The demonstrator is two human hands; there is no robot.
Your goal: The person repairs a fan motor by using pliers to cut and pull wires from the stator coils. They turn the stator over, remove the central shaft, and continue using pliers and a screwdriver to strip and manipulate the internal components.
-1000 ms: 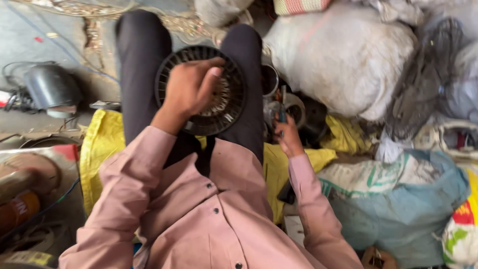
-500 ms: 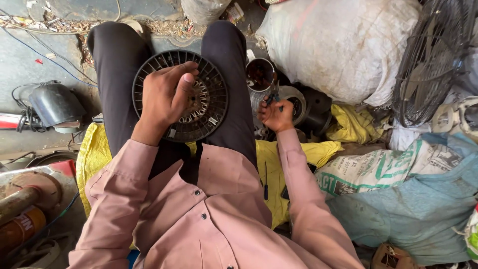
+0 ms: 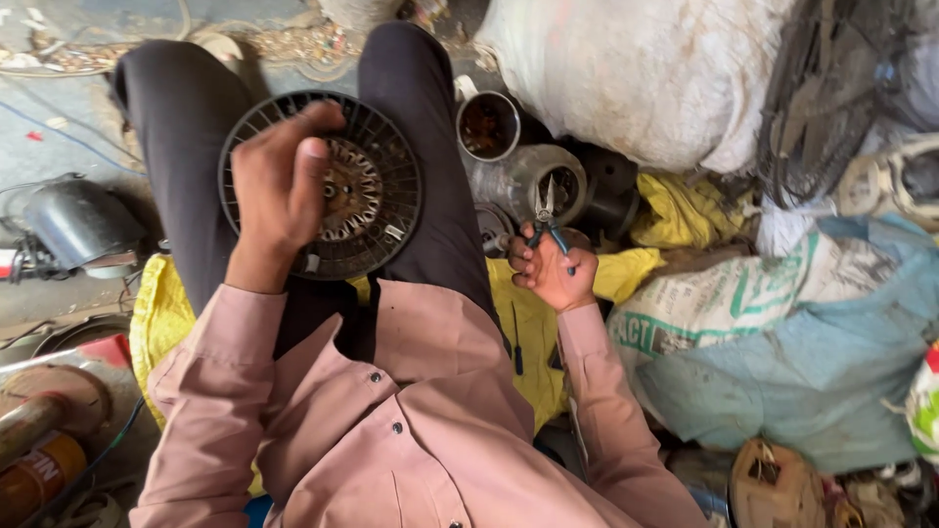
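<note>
the right hand (image 3: 553,269), earlier low among the motor parts at centre right, now lifts blue-handled pliers (image 3: 544,220) clear, tips up; the left hand's (image 3: 279,186) fingers have curled tighter.

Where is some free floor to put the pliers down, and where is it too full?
Bare floor lies left of the left leg, above the dark metal housing. Right of the right hand with the pliers it is crowded: metal cans, white sack, printed bags.

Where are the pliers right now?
In the head view, the pliers are in the right hand, right of the lap, tips up, just below the grey metal housings.
</note>
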